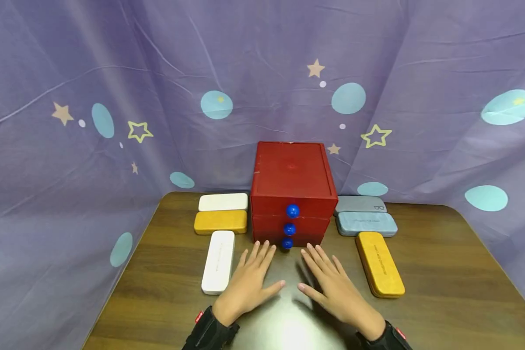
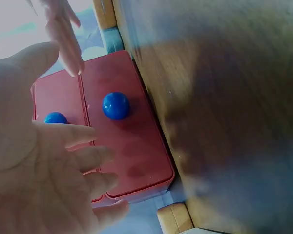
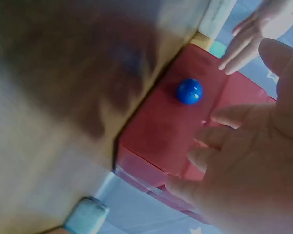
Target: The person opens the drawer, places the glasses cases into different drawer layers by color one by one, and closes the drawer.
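A red drawer box (image 1: 292,170) with three stacked drawers stands at the back middle of the table, each drawer front carrying a round blue knob (image 1: 292,210). In front of it, palm down with fingers spread, is my left hand (image 1: 250,287); it holds nothing and lies beside a white glasses case (image 1: 218,262). My right hand (image 1: 334,289) mirrors it on the other side, fingers extended and holding nothing. A yellow glasses case (image 1: 380,265) lies to its right. Both wrist views show the lowest knob (image 2: 115,106) and the red drawer front (image 3: 156,126) beyond the fingers.
Left of the box lie another white case (image 1: 223,201) and a yellow case (image 1: 220,221). To its right are a grey case (image 1: 360,203) and a light blue case (image 1: 367,223). A purple patterned curtain (image 1: 262,63) hangs behind the wooden table (image 1: 157,291).
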Action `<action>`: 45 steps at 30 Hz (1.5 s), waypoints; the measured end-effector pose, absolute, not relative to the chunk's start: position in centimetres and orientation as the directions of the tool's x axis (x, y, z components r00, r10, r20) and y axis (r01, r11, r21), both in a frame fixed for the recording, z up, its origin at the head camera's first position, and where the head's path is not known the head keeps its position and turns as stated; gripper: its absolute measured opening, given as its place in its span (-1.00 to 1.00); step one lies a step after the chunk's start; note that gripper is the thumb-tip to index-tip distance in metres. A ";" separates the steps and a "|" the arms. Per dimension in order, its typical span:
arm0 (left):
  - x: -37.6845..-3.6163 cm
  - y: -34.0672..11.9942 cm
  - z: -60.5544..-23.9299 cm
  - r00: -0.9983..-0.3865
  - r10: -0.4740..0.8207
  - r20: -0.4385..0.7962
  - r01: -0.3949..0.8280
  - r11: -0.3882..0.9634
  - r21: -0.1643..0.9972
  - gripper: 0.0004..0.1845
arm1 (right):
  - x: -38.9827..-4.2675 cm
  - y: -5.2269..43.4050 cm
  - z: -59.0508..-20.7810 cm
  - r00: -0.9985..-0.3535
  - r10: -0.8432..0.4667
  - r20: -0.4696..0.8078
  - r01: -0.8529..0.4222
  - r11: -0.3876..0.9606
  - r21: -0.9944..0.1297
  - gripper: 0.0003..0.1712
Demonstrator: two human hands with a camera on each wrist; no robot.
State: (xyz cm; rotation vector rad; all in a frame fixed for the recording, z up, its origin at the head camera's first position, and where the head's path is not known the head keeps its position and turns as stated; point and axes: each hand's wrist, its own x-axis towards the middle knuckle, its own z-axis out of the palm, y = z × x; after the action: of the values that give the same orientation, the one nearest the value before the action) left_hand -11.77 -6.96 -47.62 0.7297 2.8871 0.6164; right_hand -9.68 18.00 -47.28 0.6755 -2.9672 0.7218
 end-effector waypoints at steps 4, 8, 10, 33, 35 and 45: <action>-12.0 -7.0 -47.2 -0.878 0.472 0.077 0.459 0.786 0.415 -0.16 | -9.8 18.5 -45.6 -0.873 -0.446 0.197 -0.487 0.773 -0.406 -0.23; -12.4 -7.2 -46.0 -0.856 0.473 0.208 0.517 0.768 0.379 -0.26 | -10.1 19.0 -42.6 -0.839 -0.492 0.235 -0.544 0.735 -0.404 -0.39; -12.6 -7.3 -45.3 -0.822 0.482 0.304 0.566 0.752 0.338 -0.32 | -10.2 19.2 -40.7 -0.830 -0.505 0.236 -0.556 0.717 -0.420 -0.45; -15.4 -5.8 -37.1 -0.216 0.761 0.612 0.771 0.518 -0.371 -0.56 | -20.2 22.4 -28.6 -0.902 -0.309 0.301 -0.427 0.741 -0.518 -0.52; -15.6 -5.9 -36.7 -0.208 0.797 0.567 0.741 0.507 -0.441 -0.54 | -20.9 22.4 -28.7 -0.923 -0.296 0.244 -0.383 0.754 -0.533 -0.49; -17.5 -6.0 -36.6 -0.224 0.882 0.414 0.689 0.444 -0.573 -0.53 | -23.6 21.7 -28.6 -0.955 -0.298 0.006 -0.247 0.780 -0.574 -0.29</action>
State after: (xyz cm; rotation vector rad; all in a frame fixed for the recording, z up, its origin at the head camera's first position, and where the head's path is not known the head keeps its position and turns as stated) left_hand -17.48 -5.99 -36.62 2.1145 3.1972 -0.5606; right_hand -23.64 21.65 -28.55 0.4669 -3.0442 0.9632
